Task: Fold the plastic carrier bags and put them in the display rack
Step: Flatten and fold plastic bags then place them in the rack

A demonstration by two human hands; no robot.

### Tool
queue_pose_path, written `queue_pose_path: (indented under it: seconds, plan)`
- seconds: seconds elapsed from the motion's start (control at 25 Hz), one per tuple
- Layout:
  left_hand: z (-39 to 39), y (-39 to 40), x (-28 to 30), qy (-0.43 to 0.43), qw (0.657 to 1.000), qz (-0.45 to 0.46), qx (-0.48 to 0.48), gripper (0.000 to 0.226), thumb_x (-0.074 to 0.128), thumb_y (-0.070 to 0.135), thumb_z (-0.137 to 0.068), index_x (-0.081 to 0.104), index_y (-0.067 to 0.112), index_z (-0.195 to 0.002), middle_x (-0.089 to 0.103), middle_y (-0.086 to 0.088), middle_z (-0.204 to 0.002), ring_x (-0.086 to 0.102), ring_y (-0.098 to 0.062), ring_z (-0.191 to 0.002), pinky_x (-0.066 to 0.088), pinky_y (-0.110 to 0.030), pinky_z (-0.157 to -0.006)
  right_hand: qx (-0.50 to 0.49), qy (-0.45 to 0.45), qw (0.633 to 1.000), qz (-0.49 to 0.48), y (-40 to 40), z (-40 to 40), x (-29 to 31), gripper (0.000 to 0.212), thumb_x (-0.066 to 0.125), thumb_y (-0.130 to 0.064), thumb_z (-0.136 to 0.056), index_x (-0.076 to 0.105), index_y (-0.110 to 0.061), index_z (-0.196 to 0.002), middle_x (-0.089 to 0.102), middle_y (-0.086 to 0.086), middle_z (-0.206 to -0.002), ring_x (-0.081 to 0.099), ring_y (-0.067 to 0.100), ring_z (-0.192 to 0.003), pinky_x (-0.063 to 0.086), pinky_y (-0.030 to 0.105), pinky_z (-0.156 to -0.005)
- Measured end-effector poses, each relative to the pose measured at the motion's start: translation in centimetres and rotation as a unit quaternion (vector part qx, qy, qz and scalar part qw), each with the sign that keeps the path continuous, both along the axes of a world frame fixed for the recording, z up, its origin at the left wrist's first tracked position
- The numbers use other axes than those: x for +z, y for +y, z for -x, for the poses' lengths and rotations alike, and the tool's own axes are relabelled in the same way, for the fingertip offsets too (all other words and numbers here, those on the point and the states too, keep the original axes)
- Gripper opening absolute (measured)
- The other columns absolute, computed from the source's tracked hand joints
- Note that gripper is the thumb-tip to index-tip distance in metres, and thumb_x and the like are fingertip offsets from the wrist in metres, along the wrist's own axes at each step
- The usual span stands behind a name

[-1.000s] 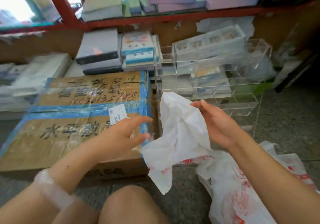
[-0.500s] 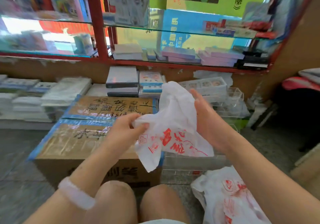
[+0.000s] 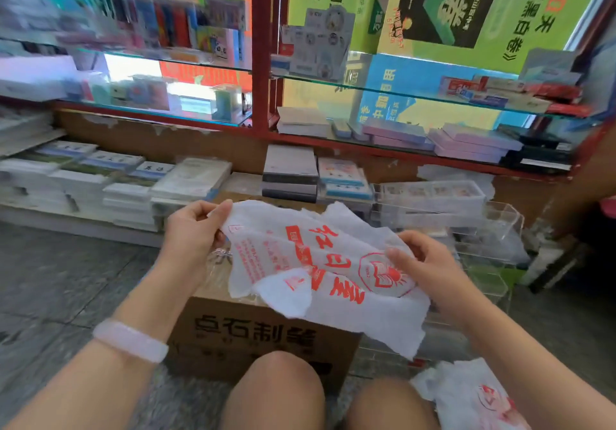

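The left hand (image 3: 193, 229) pinches the upper left edge of a crinkled white plastic carrier bag with red print (image 3: 316, 263), fingers curled over the film, while the right hand (image 3: 430, 263) grips its right side, thumb on top. Held this way the bag hangs stretched between both hands in mid-air, probably to flatten it for folding. It floats above a brown cardboard box (image 3: 253, 333); the clear acrylic display rack (image 3: 493, 229) stands just behind to the right, and more white printed bags (image 3: 466, 393) lie beside the right knee.
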State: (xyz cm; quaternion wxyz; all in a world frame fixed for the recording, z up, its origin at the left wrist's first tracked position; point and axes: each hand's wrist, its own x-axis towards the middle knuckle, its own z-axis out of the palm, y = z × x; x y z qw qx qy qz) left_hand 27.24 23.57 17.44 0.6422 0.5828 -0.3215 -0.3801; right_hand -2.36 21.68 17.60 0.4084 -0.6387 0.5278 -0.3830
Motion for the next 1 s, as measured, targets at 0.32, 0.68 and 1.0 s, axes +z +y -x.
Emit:
queue_pose_path:
  seconds: [0.32,0.68,1.0]
  plan:
    - [-1.3,-6.3,1.6,-0.179,0.976,-0.099,-0.074,0.007,0.058,0.012,-0.092,0.057,0.013,-0.085,0.063,-0.008,-0.075,0.061,-0.017,-0.062,0.051,-0.026,-0.055,-0.046,-0.137,0.989,0.015,-8.1,-3.6,-1.9,0.006,0.048,-0.026,-0.097,0.055,-0.027,-0.096,0.069,0.002,-0.096,0.07,0.018,-0.082,0.059,0.031,-0.059]
    - [-3.8,-11.1,5.4,-0.131,0.988,-0.041,0.073,0.02,0.056,0.016,-0.092,0.054,0.018,-0.112,0.061,-0.006,-0.102,0.062,-0.016,-0.082,0.051,-0.027,-0.054,0.001,-0.209,0.967,0.144,-12.1,-6.8,-0.9,0.013,0.047,-0.021,-0.098,0.053,-0.028,-0.089,0.066,0.013,-0.083,0.067,0.025,-0.073,0.057,0.041,-0.061]
    - [-4.7,-11.8,-7.6,-0.062,0.962,-0.262,-0.043,0.063,0.025,0.062,-0.094,0.03,0.022,-0.143,0.049,-0.005,-0.128,0.055,-0.027,-0.105,0.042,-0.042,-0.087,0.062,-0.017,0.995,0.074,-14.3,-8.9,-9.5,0.037,0.047,-0.033,-0.097,0.037,-0.032,-0.133,0.056,-0.014,-0.107,0.058,0.011,-0.106,0.051,0.025,-0.083]
